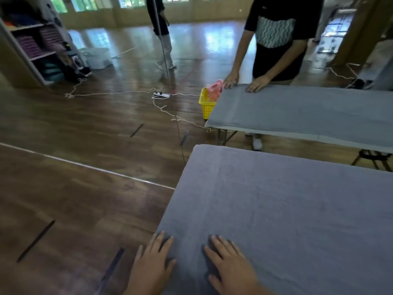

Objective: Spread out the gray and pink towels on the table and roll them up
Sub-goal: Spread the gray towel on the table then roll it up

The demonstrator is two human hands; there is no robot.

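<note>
While the gray towel (287,209) lies spread, left hand (152,265) and right hand (231,267) press it, fingers straight.

A large gray terry towel (287,209) lies spread in front. The left hand (152,265) rests flat on its near left edge, and the right hand (231,267) lies flat just to the right. Behind, a second gray towel (308,109) covers a folding table (297,136). A yellow plastic basket (206,105) sits at that table's left end, with a crumpled pink towel (215,90) in it.
</note>
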